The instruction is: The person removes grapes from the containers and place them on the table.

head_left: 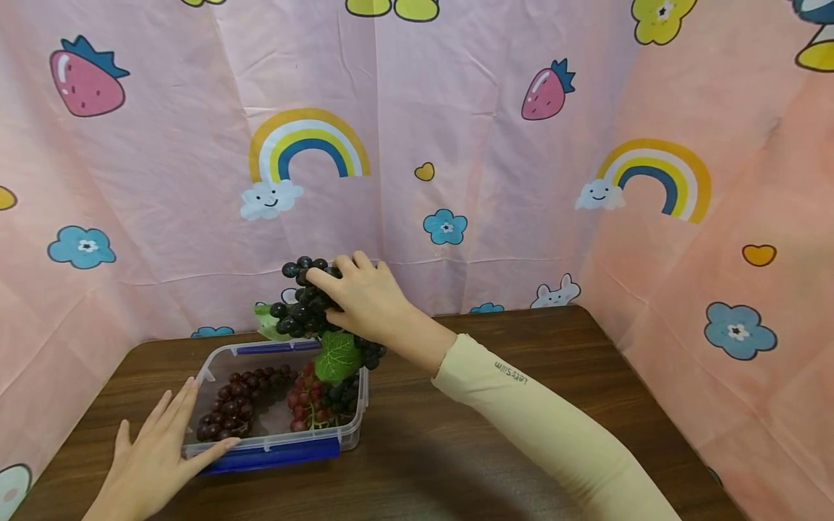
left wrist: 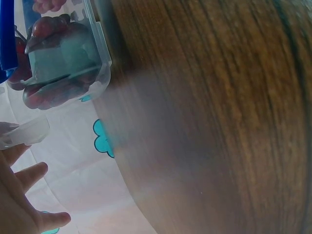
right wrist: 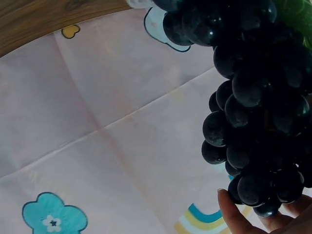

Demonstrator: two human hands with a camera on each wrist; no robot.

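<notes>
**Black bunch point(head_left: 306, 307) held at back of box point(head_left: 352, 436), leaf end low**

Near: the left hand point(head_left: 153, 449) is set at the box's front left corner. Its fingers are spread along the left side, with the thumb laid over the front rim; nothing is pinched. The blue front clip point(head_left: 280, 456) is seen just right of the thumb.

Inside: a dark bunch point(head_left: 229, 405) is seen along the left, its long axis running front to back and bent rightward at the back. A red bunch point(head_left: 302, 398) is placed to its right, with black grapes point(head_left: 342, 396) beside it near the right wall. Whether these are joined to the held bunch cannot be told.

Far: the black bunch is gripped from its right side by the right hand point(head_left: 368, 297), between curled fingers and thumb. Its long axis is slanted from the fingertips down toward the box; the leaf point(head_left: 339, 357) is hung at the lower end, over the opening's back right part. Contact with the rim cannot be confirmed. The left hand is well apart from this bunch.

Judged decisive: lower end over the opening, upper end beyond the back rim. The table point(head_left: 521, 354) is backed by a printed curtain point(head_left: 456, 159).
</notes>
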